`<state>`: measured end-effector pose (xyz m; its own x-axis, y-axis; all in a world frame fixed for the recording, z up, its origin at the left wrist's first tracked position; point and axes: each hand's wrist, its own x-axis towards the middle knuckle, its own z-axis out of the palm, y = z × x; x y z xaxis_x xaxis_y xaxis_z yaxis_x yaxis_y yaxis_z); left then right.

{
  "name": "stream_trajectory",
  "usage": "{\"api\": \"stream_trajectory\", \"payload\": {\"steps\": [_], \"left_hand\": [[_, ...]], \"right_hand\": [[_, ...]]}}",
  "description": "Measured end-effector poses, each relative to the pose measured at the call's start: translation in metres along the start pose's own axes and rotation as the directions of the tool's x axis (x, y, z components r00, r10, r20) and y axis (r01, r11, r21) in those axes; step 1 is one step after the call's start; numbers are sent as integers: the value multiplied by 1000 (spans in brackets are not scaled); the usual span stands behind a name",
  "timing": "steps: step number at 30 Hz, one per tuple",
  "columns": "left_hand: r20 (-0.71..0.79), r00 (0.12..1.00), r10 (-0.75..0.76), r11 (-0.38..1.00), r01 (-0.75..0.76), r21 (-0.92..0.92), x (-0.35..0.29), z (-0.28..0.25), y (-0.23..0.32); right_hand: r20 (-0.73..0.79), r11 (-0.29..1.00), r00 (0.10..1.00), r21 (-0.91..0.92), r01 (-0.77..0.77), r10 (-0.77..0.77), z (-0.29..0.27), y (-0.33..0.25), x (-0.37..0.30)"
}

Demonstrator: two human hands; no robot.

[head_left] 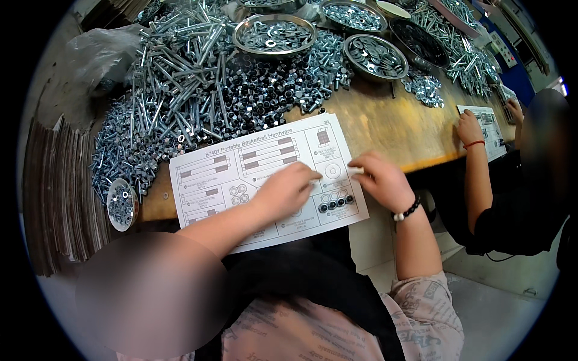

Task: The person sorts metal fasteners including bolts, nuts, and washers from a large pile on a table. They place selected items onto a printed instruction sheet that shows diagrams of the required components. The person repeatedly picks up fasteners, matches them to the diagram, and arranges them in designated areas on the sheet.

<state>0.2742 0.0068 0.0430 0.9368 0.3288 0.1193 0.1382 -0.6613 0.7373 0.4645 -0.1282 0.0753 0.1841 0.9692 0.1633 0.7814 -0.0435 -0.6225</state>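
A white printed sheet [274,216] with outlined drawings of bolts, nuts and washers lies at the table's front edge, close to my body. Several dark-centred lock nuts [332,206] sit in a short row on its lower right part. Over the middle of the sheet is my left hand [288,189], fingers curled together; whatever they may hold is hidden. My right hand [383,180], with a beaded bracelet at the wrist, hovers by the sheet's right edge. Its thumb and forefinger are apart, and nothing shows between them.
Beyond the sheet lie heaps of long bolts [180,72] and lock nuts [259,96]. Washers fill steel bowls [274,55]; a small white bowl [132,219] leans at the left. Stacked cardboard [63,192] stands left. At right, a co-worker's hand [470,127] rests at another sheet [490,129].
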Motion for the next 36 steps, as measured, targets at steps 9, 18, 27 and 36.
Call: {"api": "stream_trajectory", "payload": {"steps": [9,18,27,36], "left_hand": [[-176,983,-54,954,103,281,95,-42,-58],[3,987,-162,796,129,592,155,-26,-61],[28,998,-48,657,10,754,157,-8,-62],[28,999,33,965,-39,260,100,-26,-21]], "right_hand": [[-179,901,938,-274,-337,296,35,53,119],[244,822,835,-446,-354,493,32,60,170],[8,868,943,-393,-303,333,26,64,155],[226,996,972,-79,-51,67,3,17,30]]}}
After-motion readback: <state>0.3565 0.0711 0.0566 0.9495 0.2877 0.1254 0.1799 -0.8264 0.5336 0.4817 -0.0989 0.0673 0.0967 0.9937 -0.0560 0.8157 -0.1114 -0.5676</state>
